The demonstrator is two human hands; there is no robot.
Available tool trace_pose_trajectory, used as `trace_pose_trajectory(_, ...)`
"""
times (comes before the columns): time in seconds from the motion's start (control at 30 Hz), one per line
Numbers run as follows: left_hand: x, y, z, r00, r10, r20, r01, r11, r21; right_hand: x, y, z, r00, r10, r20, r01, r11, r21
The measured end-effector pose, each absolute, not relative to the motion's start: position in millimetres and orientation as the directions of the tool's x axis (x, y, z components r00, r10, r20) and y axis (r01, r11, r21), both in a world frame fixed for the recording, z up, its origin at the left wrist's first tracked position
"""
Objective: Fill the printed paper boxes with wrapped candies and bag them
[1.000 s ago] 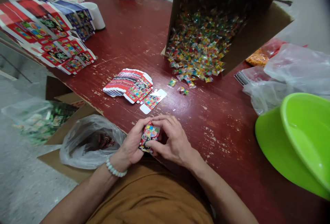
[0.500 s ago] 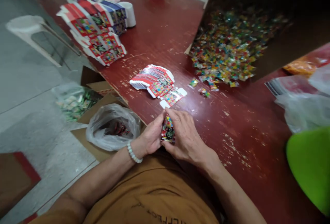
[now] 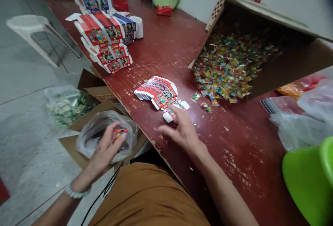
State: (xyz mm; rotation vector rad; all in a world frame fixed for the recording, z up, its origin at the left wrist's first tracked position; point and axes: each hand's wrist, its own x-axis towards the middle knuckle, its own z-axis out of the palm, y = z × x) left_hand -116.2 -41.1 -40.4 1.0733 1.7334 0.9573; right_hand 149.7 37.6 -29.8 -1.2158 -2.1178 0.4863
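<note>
My left hand [image 3: 108, 146] grips a small printed candy box [image 3: 119, 134], red with bright colours, over the mouth of a clear plastic bag [image 3: 87, 134]. The bag lines an open carton [image 3: 69, 148] beside the table; its contents are mostly hidden by my hand. My right hand [image 3: 182, 129] is open, thumb and fingers apart, its fingertips over a flat unfolded box [image 3: 169, 115]. That flat box lies at the near end of a fanned stack of flat printed boxes [image 3: 156, 89] on the red table. Nothing shows in the right hand.
A tipped carton [image 3: 288, 70] spills wrapped candies [image 3: 226, 70] onto the table. Bundled flat boxes [image 3: 104, 32] stand at the far left by a white roll [image 3: 138, 27]. A green bucket [image 3: 304, 174] and plastic bags [image 3: 309, 111] are at the right, a white stool [image 3: 31, 25] at the left.
My hands have parted. The left has carried the small box from in front of my body leftward over the bag; the right has let go and reached forward to the flat boxes.
</note>
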Motion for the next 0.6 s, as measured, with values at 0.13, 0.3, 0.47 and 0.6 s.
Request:
trace_pose_trajectory(0.13,-148.2,-31.1,-57.2,-0.175,0.969,0.177,0.780,0.027,0.625,185.4,92.2,-41.8,-0.142,0.971,0.193,0.873,0.215,-0.437)
trace_pose_trajectory(0.3,-88.7,-11.1,-43.0,0.039,0.948,0.317,0.844,-0.201,0.498,191.7,109.2,-43.4,-0.108,0.994,0.002,0.945,0.103,-0.310)
trace_pose_trajectory(0.47,-37.6,14.0,-31.4,0.228,0.906,0.356,0.792,-0.386,0.473,196.2,93.9,-46.1,-0.077,0.997,0.010,0.912,0.074,-0.403)
trace_pose_trajectory(0.6,-23.9,28.0,-31.2,0.293,0.900,0.322,0.787,-0.418,0.454,203.1,82.2,-49.2,-0.069,0.997,0.029,0.860,0.074,-0.505)
